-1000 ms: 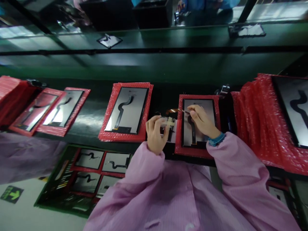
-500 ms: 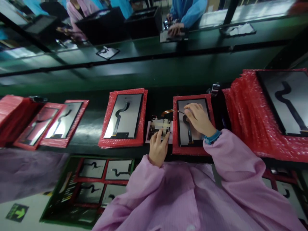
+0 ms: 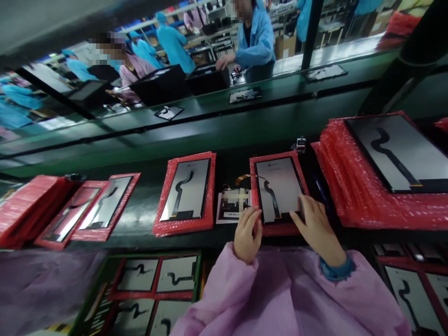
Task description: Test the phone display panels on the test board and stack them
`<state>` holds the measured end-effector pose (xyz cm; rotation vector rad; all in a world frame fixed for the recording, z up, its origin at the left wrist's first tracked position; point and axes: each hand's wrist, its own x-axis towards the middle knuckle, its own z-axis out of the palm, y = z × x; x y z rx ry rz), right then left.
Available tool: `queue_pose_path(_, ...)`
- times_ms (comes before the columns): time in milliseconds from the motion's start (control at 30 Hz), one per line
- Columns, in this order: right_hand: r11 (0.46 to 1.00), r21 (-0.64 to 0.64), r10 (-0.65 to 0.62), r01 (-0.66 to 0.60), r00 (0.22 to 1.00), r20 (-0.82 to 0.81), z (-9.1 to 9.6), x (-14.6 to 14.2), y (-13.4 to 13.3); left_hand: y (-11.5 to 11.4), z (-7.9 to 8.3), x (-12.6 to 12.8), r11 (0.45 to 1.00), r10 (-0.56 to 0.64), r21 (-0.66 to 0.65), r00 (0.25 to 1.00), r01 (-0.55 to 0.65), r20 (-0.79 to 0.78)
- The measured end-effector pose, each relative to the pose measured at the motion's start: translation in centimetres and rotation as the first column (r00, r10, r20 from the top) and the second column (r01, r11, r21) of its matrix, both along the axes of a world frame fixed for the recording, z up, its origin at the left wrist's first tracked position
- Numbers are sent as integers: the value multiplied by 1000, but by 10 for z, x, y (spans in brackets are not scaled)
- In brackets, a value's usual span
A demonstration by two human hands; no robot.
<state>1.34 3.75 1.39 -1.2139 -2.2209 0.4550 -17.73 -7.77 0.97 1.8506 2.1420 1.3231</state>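
A display panel [image 3: 278,186] with a black S-shaped flex cable lies on a red bubble-wrap sleeve [image 3: 254,164] in front of me. My left hand [image 3: 247,233] has its fingers curled over the sleeve's near-left corner. My right hand [image 3: 315,228] rests on the panel's near-right corner, fingers stretched out and thumb on the glass. Just left of the sleeve sits a small taped circuit board [image 3: 233,204], with an orange flex strip [image 3: 242,178] arching from it toward the panel.
A stack of red sleeves [image 3: 336,186] topped by a larger panel [image 3: 395,154] fills the right. Another sleeved panel [image 3: 185,191] lies left, two more [image 3: 101,207] farther left. A tray of panels [image 3: 154,280] sits below. People in blue coats [image 3: 255,39] work beyond the green conveyor [image 3: 217,126].
My right hand has let go of the thin tool at the panel's top and pulled back to its near-right corner. The left hand has shifted from the small board to the sleeve's corner. The view has tilted up.
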Motion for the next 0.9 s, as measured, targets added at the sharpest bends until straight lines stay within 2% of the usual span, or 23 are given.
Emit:
queue_pose_path(100, 993, -94, -78, 65, 987, -141, -10, -1, -4, 8, -1, 11, 996, -19, -91, 998, 25, 66)
queue_pose_path(167, 955, -277, -179, 108, 954, -242, -8, -1, 4, 12, 0, 11, 993, -9, -113, 997, 19, 82)
queue_pose_path(200, 911, -398, -235, 104, 926, -296, -4, 0, 10, 13, 1, 10, 993, -17, -118, 996, 27, 90)
queue_pose_path(267, 786, -618, -343, 24, 848, -404, 9, 6, 22, 12, 5, 7, 988, -47, -140, 991, 64, 125)
queue_pose_path(333, 686, -722, -421, -95, 757, -499, 27, 12, 29, 8, 11, 3, 979, -72, -177, 980, 105, 185)
queue_pose_path(367, 667, -732, -435, -142, 723, -537, 38, 14, 30, 5, 14, 1, 973, -78, -196, 972, 122, 221)
queue_pose_path(433, 689, -700, -408, -191, 696, -591, 62, 13, 23, 0, 20, -2, 959, -90, -232, 948, 166, 304)
queue_pose_path(533, 764, -580, -209, -282, 742, -636, 96, -1, 1, 1, 31, -8, 945, -49, -262, 875, 197, 481)
queue_pose_path(600, 786, -491, -35, -377, 765, -643, 113, -18, -15, 10, 41, -13, 971, 11, -192, 779, 141, 626)
queue_pose_path(667, 756, -430, 116, -494, 747, -655, 119, -36, -26, 24, 53, -20, 998, 13, -47, 656, 34, 754)
queue_pose_path(733, 703, -416, 182, -577, 712, -679, 113, -53, -31, 39, 67, -26, 996, -60, 83, 550, -17, 833)
queue_pose_path(767, 689, -435, 171, -579, 714, -679, 105, -60, -33, 45, 73, -28, 993, -95, 117, 500, -14, 861)
queue_pose_path(833, 706, -506, 86, -495, 770, -633, 83, -72, -33, 52, 83, -33, 991, -128, 135, 402, 11, 907)
queue_pose_path(900, 734, -565, 12, -377, 839, -544, 62, -81, -36, 53, 87, -38, 994, -109, 112, 326, 9, 939)
